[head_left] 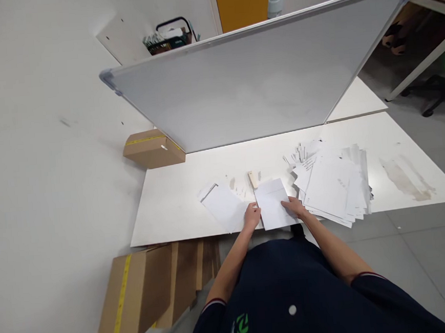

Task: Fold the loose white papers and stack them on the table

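1. Head view, and here we are at the white desk [193, 189], the right hand [294, 207] on the paper [273, 201], thumb on top along its right side! The fingers pinch it there (their tips are hidden underneath).
2. Over to the left hand [252, 215]: fingers curled in at the paper's left side; whether they actually grip it, I cannot tell.
3. The paper itself lies at the desk's near edge, around the middle of its length, its lower end right at that edge.
4. Just beyond its far left corner sits a small pale block [252, 179], close up against the paper!
5. Left of the left hand, a loose sheet [223, 207] lies askew, one corner reaching the near edge.
6. To the right, what a heap! A fanned paper pile [329, 183] spreads toward the desk's right end, some corners poking past the near edge, narrow strips [301, 152] at its far left side.
7. At the far left corner, a cardboard box [154, 149] (yellow tape across it) stands beside the whiteboard [247, 87], which rises along the far edge.
8. Below the near left corner, more cardboard boxes [140, 296].
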The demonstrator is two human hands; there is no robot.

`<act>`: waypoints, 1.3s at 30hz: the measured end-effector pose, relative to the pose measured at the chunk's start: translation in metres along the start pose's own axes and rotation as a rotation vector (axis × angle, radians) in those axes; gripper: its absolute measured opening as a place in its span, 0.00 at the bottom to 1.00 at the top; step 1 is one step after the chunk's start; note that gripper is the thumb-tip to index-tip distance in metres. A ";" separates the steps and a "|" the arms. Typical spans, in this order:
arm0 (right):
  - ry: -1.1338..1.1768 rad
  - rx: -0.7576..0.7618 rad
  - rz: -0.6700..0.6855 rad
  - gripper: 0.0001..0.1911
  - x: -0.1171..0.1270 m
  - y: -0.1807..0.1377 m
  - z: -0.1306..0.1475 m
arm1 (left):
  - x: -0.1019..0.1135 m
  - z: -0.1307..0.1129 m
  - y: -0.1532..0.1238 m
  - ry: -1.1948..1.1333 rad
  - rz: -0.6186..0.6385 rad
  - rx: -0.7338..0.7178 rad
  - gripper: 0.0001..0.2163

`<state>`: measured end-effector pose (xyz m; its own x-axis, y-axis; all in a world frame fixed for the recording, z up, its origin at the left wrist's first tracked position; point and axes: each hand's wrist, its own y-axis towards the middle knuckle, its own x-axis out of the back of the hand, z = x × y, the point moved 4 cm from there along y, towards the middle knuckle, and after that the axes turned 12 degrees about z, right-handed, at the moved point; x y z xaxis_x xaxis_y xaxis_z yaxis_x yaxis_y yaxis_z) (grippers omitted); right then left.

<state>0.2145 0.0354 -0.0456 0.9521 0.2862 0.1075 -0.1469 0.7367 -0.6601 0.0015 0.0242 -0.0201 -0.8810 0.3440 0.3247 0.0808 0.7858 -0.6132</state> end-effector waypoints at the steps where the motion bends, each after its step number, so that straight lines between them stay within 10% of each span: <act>1: -0.016 0.003 -0.007 0.09 0.001 0.001 0.001 | 0.003 -0.005 0.000 0.027 -0.019 -0.024 0.19; 10: -0.067 0.032 -0.022 0.11 0.003 0.005 0.002 | 0.019 -0.042 0.012 0.350 -0.035 0.000 0.27; 22: -0.337 0.105 -0.128 0.08 0.008 -0.030 0.031 | 0.038 -0.027 0.006 0.297 -0.136 -0.147 0.24; 28: -0.135 0.199 -0.311 0.17 0.077 -0.089 0.043 | 0.073 0.029 -0.036 0.630 -0.281 -0.107 0.26; 34: -0.214 -0.033 -0.637 0.24 0.165 -0.113 0.035 | 0.077 0.057 -0.050 0.802 -0.220 -0.053 0.30; 39: -0.584 -0.113 -0.833 0.31 0.169 -0.118 0.040 | 0.080 0.058 -0.050 0.828 -0.228 -0.125 0.25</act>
<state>0.3825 0.0213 0.0799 0.4565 -0.0145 0.8896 0.5570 0.7843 -0.2730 -0.0999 -0.0172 -0.0050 -0.2635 0.3964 0.8794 0.0367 0.9151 -0.4015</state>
